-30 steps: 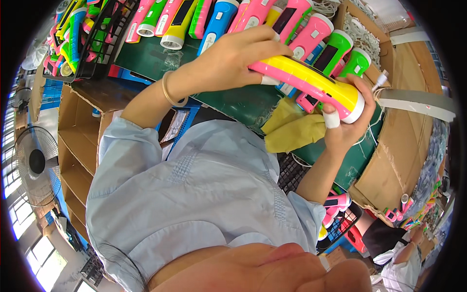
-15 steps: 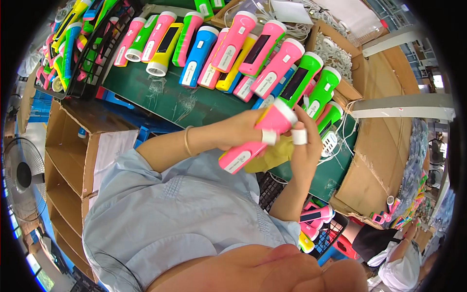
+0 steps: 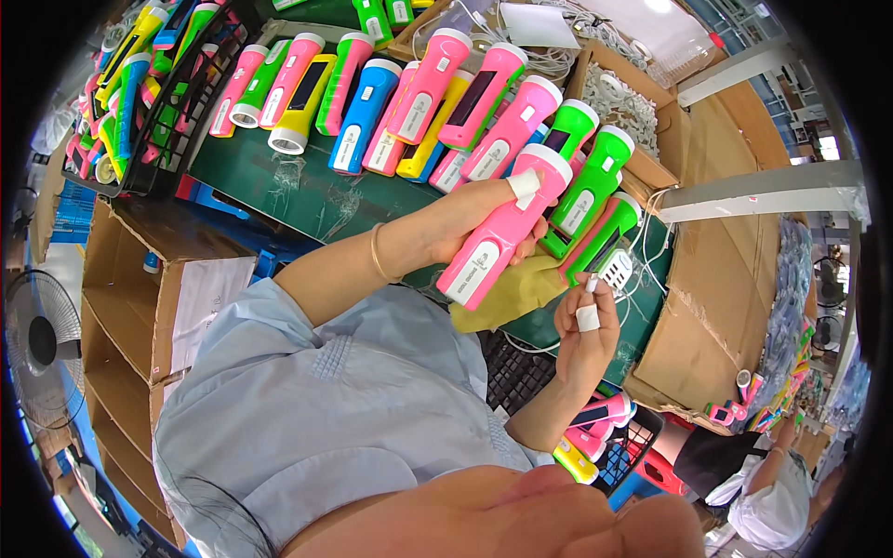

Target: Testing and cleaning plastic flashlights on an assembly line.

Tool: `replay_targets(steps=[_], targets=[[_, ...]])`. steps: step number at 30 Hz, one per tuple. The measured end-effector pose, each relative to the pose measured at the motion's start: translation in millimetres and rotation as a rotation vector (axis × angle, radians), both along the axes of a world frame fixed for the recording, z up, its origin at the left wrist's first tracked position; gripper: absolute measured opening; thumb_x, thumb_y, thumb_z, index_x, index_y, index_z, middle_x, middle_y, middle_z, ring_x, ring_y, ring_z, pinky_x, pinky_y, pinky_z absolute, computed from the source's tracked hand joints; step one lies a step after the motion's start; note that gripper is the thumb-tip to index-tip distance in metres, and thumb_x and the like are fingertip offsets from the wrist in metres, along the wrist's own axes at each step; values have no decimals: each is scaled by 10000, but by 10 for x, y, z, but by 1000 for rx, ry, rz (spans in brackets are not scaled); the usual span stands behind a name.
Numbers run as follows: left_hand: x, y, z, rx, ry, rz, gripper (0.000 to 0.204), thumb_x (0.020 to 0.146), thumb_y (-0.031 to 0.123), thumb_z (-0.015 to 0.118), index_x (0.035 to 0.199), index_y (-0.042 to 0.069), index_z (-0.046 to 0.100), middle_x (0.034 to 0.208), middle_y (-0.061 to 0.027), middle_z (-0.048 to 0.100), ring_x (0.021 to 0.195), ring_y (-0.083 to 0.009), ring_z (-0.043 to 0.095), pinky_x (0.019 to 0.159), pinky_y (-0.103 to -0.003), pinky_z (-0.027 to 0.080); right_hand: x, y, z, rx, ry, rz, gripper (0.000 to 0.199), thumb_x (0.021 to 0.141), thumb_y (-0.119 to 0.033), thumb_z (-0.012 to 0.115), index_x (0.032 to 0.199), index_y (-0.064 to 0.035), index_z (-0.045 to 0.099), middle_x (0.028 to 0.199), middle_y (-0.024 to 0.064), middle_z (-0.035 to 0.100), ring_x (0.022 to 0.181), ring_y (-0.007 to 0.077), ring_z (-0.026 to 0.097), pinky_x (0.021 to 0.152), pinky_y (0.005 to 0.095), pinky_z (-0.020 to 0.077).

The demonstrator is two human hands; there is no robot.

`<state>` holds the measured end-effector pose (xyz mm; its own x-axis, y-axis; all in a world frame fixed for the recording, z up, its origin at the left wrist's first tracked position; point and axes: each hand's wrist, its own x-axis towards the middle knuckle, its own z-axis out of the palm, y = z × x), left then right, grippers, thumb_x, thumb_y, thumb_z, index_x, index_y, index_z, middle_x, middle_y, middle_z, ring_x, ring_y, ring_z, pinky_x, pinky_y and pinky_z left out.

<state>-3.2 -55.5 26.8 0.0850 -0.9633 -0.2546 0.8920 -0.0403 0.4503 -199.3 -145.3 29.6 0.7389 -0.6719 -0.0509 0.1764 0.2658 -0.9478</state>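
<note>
My left hand is closed round a pink flashlight with a white lens rim, its labelled side up and its head pointing to the upper right. White tape wraps the thumb. To the right and lower, my right hand, also taped on a finger, pinches a small white piece whose kind is hard to make out. That hand is apart from the flashlight, just beside a white multi-port USB charger. A yellow cloth lies beneath the flashlight.
Pink, green, blue and yellow flashlights line the green table. A black crate of flashlights stands far left, a cardboard box of small white parts far right. White cables surround the charger. Another person works at lower right.
My right hand has left the flashlight and moved down toward the charger, now pinching a small white piece. My left hand has turned the flashlight so its label shows.
</note>
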Motion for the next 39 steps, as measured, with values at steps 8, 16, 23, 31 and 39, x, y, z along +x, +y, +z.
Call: replay_targets(steps=[8, 16, 23, 31, 39], targets=[[-99, -15, 93, 105, -457, 152, 330, 806, 163, 581, 1072, 29, 438, 851, -94, 555, 645, -185, 596, 563, -289, 504, 50, 69, -122, 8, 103, -6, 215, 916, -153, 488, 1011, 32, 543, 608, -24, 409, 484, 30, 317, 416, 179, 216], [3, 201, 40, 93, -1360, 303, 724, 786, 202, 650, 1331, -42, 239, 1122, -193, 536, 1039, -218, 527, 883, -285, 405, 117, 94, -235, -12, 174, -43, 205, 907, -125, 494, 1017, 39, 547, 649, -23, 451, 517, 22, 364, 423, 161, 242], [53, 496, 116, 136, -1165, 235, 506, 789, 257, 649, 1162, -20, 448, 934, -84, 577, 796, -118, 560, 701, -267, 466, 226, 165, -344, -97, 200, -26, 195, 905, -116, 501, 1011, 37, 557, 654, -25, 453, 527, 18, 365, 430, 154, 246], [221, 1192, 71, 312, -891, 399, 315, 799, 235, 624, 970, 0, 502, 682, -44, 583, 615, -104, 564, 572, -241, 463, 321, 251, -573, -302, 271, -31, 187, 897, -108, 509, 1014, 24, 571, 659, -36, 465, 520, 6, 350, 440, 151, 242], [459, 2692, 417, 743, -1175, 1044, 236, 794, 156, 620, 941, -21, 568, 719, -103, 610, 663, -164, 611, 610, -272, 509, 325, 197, -589, -303, 326, -1, 239, 923, -159, 477, 1055, 30, 540, 574, -46, 349, 463, 15, 274, 404, 179, 202]])
